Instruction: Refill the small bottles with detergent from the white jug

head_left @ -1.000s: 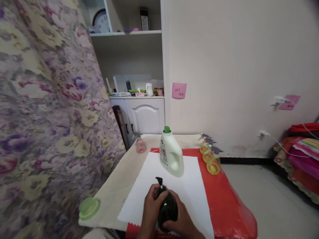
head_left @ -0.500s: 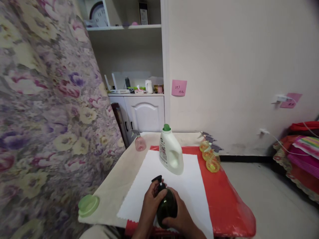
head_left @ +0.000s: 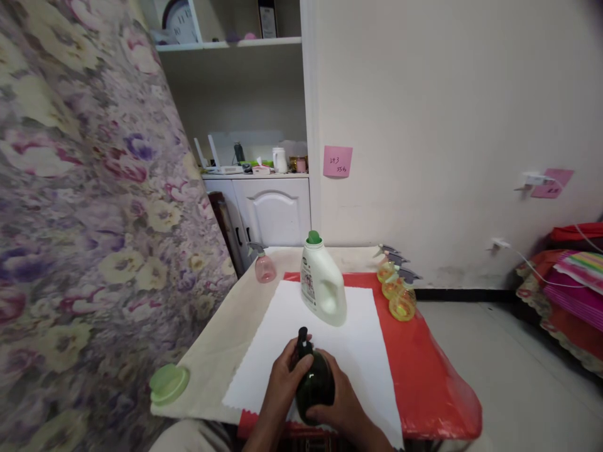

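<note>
A dark green pump bottle (head_left: 316, 390) with a black pump head is held near the front edge of the table, over the white sheet. My left hand (head_left: 288, 375) grips the black pump collar at its neck, thumb across the front. Around the body of the bottle, on its right side, my right hand (head_left: 343, 402) is wrapped. Just beyond stands a large pale green detergent jug (head_left: 324, 285) with a handle and a green spout, its outer cap off. At the table's left front corner lies a light green cap (head_left: 169, 384).
A pink spray bottle (head_left: 265, 268) stands at the back left. Three spray bottles with yellow liquid (head_left: 402, 306) line the right side on a red cover (head_left: 433, 383). Beneath the jug is a white sheet (head_left: 264, 342). A floral curtain (head_left: 113, 251) hangs along the left.
The pump head has turned, its nozzle swinging from pointing left to pointing more away from me. Both hands keep their hold on the bottle. The view has shifted slightly.
</note>
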`<state>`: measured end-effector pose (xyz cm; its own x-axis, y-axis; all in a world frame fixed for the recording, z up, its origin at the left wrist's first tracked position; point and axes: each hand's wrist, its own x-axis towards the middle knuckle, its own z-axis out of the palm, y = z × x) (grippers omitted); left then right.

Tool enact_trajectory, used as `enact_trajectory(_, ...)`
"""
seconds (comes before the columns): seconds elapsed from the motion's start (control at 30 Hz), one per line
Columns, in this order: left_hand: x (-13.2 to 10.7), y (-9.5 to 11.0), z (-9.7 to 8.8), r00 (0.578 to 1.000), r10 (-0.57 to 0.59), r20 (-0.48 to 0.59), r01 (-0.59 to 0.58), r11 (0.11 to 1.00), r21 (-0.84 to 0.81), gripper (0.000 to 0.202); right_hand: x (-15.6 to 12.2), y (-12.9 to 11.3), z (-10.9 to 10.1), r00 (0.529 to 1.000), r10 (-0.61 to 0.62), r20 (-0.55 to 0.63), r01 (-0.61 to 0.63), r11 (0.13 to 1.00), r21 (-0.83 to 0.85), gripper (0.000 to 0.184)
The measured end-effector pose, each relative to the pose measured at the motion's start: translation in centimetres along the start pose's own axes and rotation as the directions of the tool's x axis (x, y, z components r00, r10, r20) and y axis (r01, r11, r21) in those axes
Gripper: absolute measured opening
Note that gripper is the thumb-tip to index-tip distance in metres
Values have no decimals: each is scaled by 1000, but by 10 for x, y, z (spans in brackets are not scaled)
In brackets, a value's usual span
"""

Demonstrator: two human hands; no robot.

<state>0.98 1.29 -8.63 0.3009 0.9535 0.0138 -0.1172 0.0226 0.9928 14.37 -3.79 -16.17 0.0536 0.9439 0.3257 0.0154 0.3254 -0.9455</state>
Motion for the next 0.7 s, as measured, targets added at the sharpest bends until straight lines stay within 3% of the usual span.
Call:
enact_trajectory(0.17,-2,6,-8,997,9,82,-10,1000,9,42,1,-3,0,1000,-12,12,12,1000,-2,97)
enact_trajectory(0.33,3,15,-3,996,86,-23,-85,994,73,32,-1,-2,-2,998,62,-14,-62,997,-49,96)
enact_trajectory(0.7,-3,51,0,970,181,-165,-176,983,49,38,-4,12,-3,997,68,-33,-70,995,-71,102)
